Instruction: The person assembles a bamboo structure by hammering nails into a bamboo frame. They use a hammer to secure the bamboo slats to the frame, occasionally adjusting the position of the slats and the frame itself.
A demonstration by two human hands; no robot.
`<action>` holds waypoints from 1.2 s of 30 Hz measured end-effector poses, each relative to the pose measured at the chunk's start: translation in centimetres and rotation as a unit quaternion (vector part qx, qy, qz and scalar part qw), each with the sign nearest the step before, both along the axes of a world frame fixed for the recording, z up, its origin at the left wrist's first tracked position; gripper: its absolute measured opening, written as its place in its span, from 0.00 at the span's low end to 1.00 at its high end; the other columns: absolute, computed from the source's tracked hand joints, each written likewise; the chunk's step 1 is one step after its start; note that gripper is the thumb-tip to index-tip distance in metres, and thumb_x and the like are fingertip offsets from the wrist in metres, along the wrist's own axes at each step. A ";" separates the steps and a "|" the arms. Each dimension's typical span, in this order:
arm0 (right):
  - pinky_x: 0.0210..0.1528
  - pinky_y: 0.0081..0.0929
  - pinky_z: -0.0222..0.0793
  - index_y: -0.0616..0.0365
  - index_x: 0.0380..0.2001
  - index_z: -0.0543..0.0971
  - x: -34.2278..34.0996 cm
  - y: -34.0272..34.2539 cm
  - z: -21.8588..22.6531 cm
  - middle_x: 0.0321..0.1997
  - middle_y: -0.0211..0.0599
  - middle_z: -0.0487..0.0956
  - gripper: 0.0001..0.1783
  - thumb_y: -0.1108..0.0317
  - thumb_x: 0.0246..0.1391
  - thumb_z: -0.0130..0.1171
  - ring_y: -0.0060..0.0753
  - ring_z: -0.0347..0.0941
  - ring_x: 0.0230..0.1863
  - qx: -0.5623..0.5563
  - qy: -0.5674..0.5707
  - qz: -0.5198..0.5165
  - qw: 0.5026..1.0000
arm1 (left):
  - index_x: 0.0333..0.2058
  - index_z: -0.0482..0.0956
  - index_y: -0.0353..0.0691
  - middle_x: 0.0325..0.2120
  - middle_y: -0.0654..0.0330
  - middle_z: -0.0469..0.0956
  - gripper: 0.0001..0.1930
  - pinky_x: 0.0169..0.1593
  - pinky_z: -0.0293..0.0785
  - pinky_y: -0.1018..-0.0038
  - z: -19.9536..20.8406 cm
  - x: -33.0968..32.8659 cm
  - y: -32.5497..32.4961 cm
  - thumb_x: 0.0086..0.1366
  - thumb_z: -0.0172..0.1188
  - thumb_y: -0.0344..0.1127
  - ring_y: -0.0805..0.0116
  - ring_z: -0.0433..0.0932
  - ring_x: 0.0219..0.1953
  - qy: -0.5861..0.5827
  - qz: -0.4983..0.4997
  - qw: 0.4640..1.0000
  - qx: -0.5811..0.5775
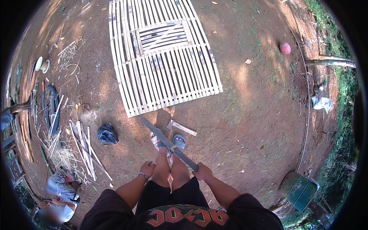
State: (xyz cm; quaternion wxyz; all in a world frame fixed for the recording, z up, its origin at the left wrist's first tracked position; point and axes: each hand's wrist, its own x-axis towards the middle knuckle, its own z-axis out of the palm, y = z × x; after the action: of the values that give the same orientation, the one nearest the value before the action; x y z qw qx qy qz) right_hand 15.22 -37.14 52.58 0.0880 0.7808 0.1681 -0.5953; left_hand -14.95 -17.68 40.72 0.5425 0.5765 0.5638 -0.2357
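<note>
My right hand (202,172) is closed around the near end of a long, flat, dark grey tool (158,132), which looks like a sheathed machete. It slants forward and left across my feet, its far end near the corner of a slatted bamboo panel (174,73). My left hand (148,168) hangs in a loose fist beside my left thigh, with a bracelet at the wrist and nothing visible in it. Just ahead of my right foot lies a short tool with a pale handle (184,128) and a grey head, like a hatchet or hammer.
Left of me lie a crumpled black plastic bag (107,134), pale bamboo strips (91,153) and a heap of shavings (57,155). Two people (61,189) are at the lower left. A green drum (298,190), a reddish ball (285,48) and a white bag (322,103) lie to the right.
</note>
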 end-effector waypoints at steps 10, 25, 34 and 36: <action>0.59 0.48 0.75 0.65 0.56 0.74 4.3 5.2 -2.2 0.52 0.59 0.83 0.39 0.42 0.53 0.66 0.59 0.81 0.55 0.017 -0.089 -0.080 0.993 | 0.56 0.80 0.31 0.47 0.41 0.85 0.31 0.57 0.77 0.62 2.5 -2.9 6.1 0.67 0.63 0.53 0.50 0.84 0.51 0.027 0.017 0.999 0.044; 0.45 0.48 0.74 0.66 0.45 0.75 16.6 -11.9 -5.8 0.35 0.56 0.82 0.36 0.41 0.53 0.70 0.56 0.81 0.39 0.097 -0.275 -0.164 0.942 | 0.53 0.82 0.36 0.52 0.44 0.83 0.27 0.61 0.75 0.60 -3.2 7.8 5.0 0.69 0.60 0.55 0.46 0.81 0.57 0.093 -0.041 0.993 0.059; 0.42 0.45 0.71 0.64 0.49 0.73 26.1 -19.3 -13.1 0.36 0.49 0.78 0.26 0.57 0.58 0.71 0.45 0.74 0.36 0.139 -0.242 -0.183 0.942 | 0.57 0.78 0.31 0.54 0.35 0.80 0.36 0.63 0.74 0.60 -26.0 27.4 -7.2 0.63 0.65 0.59 0.43 0.80 0.58 0.172 -0.022 0.985 0.024; 0.39 0.42 0.69 0.64 0.49 0.73 28.0 -22.7 -15.1 0.33 0.44 0.74 0.26 0.57 0.59 0.70 0.40 0.69 0.33 0.134 -0.247 -0.176 0.943 | 0.59 0.74 0.26 0.55 0.34 0.79 0.41 0.64 0.73 0.58 -30.7 29.9 -8.6 0.62 0.66 0.60 0.41 0.79 0.59 0.231 0.046 0.971 0.051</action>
State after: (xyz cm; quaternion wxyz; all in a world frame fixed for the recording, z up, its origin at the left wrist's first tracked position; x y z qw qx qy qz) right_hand 43.21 -59.86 37.51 -0.0850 0.9250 0.0797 -0.3617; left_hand 14.90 -26.32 10.06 0.3778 0.5068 0.7112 -0.3075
